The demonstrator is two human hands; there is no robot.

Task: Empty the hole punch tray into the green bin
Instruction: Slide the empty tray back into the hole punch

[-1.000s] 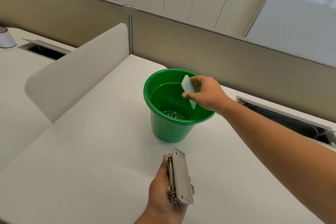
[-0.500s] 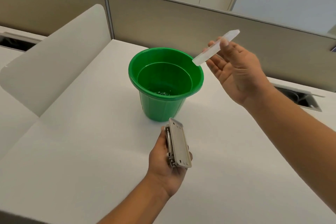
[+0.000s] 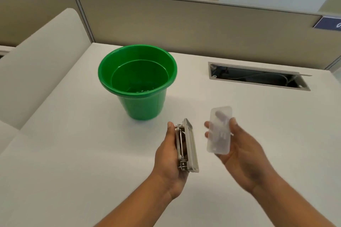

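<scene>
A green bin (image 3: 142, 105) stands upright on the white desk (image 3: 73, 153), with small white paper dots at its bottom. My left hand (image 3: 168, 155) grips a grey metal hole punch (image 3: 187, 145) on its side, just in front of the bin. To the right, my right hand (image 3: 238, 151) holds the translucent plastic tray (image 3: 219, 129) flat on its fingers, thumb on its edge. The tray is level with the punch, a short gap between them, and clear of the bin.
An open cable slot (image 3: 258, 77) is cut into the desk at the right rear. A beige partition wall (image 3: 184, 24) closes the back. A curved white divider (image 3: 40, 64) rises along the left side.
My right hand has carried the tray away from above the bin, down and toward me, beside the hole punch. The view has shifted right; the left hand keeps holding the punch.
</scene>
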